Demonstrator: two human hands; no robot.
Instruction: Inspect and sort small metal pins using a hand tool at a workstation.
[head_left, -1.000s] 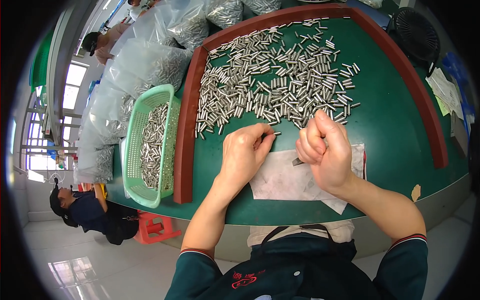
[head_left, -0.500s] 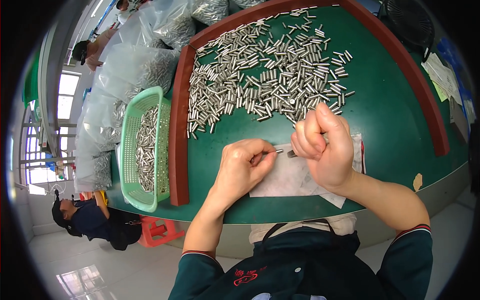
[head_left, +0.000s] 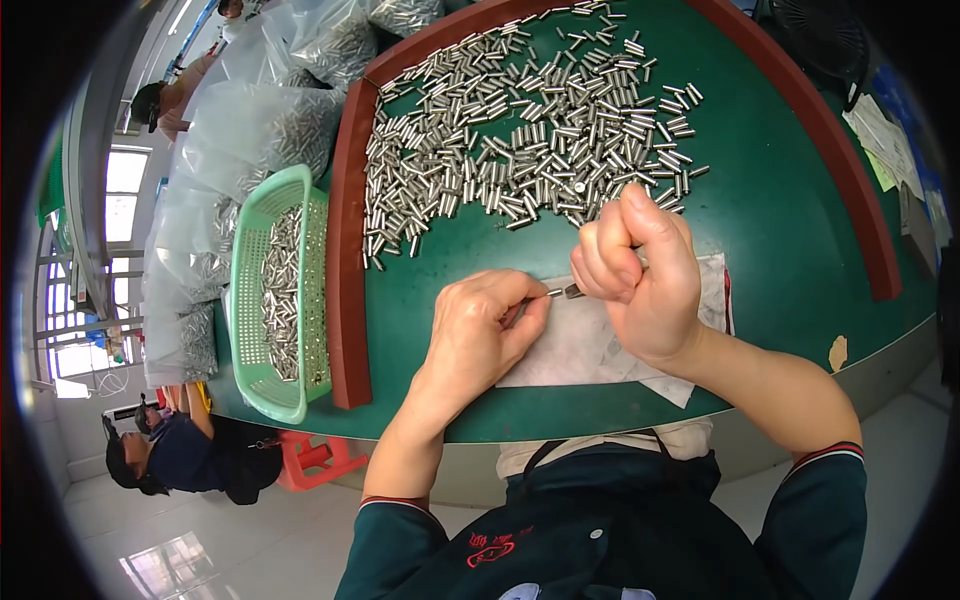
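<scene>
Between the thumb and forefinger of my left hand (head_left: 482,322) a small shiny metal pin (head_left: 555,293) is pinched, its end pointing right. My right hand (head_left: 645,275) is closed in a fist, thumb on top, around a slim tool mostly hidden in the palm. The tool's dark flat tip (head_left: 573,291) sticks out to the left, right beside the pin's end; I cannot tell if they touch. Under both hands lies a greyish-white cloth (head_left: 570,355) on the green table (head_left: 790,250). Beyond them spreads a large heap of loose metal pins (head_left: 530,130).
Left of a dark red wooden rail (head_left: 350,270) stands a green plastic basket (head_left: 305,405) part-filled with pins. Clear bags of pins (head_left: 285,125) line the far left. A second rail (head_left: 830,140) edges the right. Other people (head_left: 175,450) are at the left, near a red stool (head_left: 315,458).
My right hand has moved slightly left, bringing the tool tip closer to the pin. My left hand keeps its pinch. The whole view has shifted a little.
</scene>
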